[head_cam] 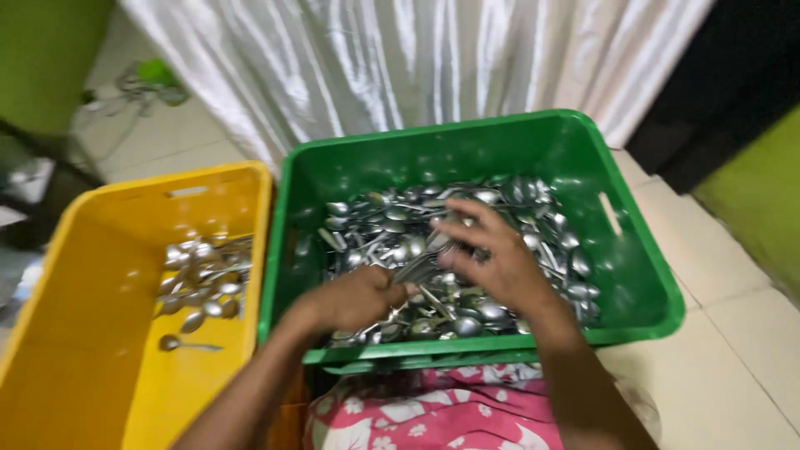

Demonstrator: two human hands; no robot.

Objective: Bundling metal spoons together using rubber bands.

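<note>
A green plastic crate [642, 275] in front of me is heaped with several metal spoons [500, 208]. My left hand [354, 298] is curled down into the near part of the pile, fingers closed around a few spoons. My right hand [492, 258] lies flat over the middle of the heap, fingers spread and touching the spoons. A yellow crate [92, 275] stands to the left, touching the green one, with a smaller scatter of spoons [204, 279] on its bottom.
A white satin curtain [400, 67] hangs behind the crates. Pink flowered cloth [433, 412] covers my lap below the green crate. Pale floor tiles [733, 367] lie on the right, green walls at both sides, and cables [137, 87] far left.
</note>
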